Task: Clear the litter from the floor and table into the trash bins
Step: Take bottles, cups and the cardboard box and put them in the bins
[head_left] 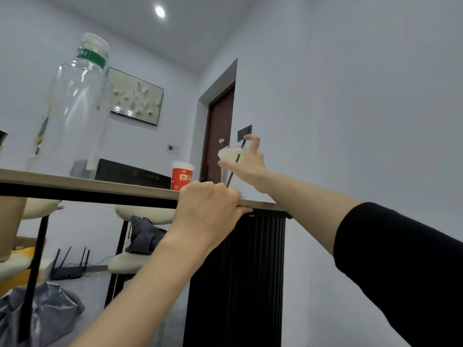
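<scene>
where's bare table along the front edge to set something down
Bare: the front strip of the table between the big clear bottle and the left hand, ahead of the black box. Crowded: the right end, with red cup, clear cup and right hand.

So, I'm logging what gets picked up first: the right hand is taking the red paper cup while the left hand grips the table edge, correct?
No. In the head view the right hand holds the clear cup with the black straw; the red paper cup stands untouched beside it. The left hand does grip the table edge.
</scene>
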`<state>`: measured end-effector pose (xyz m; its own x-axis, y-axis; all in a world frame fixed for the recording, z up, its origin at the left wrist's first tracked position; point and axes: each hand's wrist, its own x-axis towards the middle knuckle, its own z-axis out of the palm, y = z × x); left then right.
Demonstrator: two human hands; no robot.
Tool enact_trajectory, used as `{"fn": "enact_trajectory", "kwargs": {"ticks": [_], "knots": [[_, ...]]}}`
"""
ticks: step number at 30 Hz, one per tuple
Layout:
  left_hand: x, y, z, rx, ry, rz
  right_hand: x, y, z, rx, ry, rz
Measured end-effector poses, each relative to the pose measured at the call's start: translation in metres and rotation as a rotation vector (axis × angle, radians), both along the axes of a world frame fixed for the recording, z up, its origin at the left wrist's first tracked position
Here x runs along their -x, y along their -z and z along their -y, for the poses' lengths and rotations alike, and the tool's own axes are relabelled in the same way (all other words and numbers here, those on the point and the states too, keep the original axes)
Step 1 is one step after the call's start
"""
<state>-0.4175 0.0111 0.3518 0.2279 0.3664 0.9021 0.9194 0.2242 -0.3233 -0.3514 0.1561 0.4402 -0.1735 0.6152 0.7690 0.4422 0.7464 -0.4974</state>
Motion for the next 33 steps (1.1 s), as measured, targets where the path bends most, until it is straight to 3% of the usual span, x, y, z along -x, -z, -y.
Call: {"fn": "enact_trajectory", "kwargs": {"ticks": [5,14,20,33], "knots": [[0.0,0.0,-0.002,0.043,-0.014,-0.007,-0.004,0.004,-0.001,-0.053,0.082,0.018],[0.0,0.001,-0.001,0.005,0.042,-0.02,-0.014,0.005,0.012,-0.13,0.129,-0.117],[0.006,-0.001,-0.01,-0.138,0.04,-0.027,-0.045,-0.003,0.041,-0.165,0.103,-0.201],[0.001,0.003,0.019,0.139,0.076,0.045,-0.111,0.026,0.121,-0.131,-0.001,-0.223]]}}
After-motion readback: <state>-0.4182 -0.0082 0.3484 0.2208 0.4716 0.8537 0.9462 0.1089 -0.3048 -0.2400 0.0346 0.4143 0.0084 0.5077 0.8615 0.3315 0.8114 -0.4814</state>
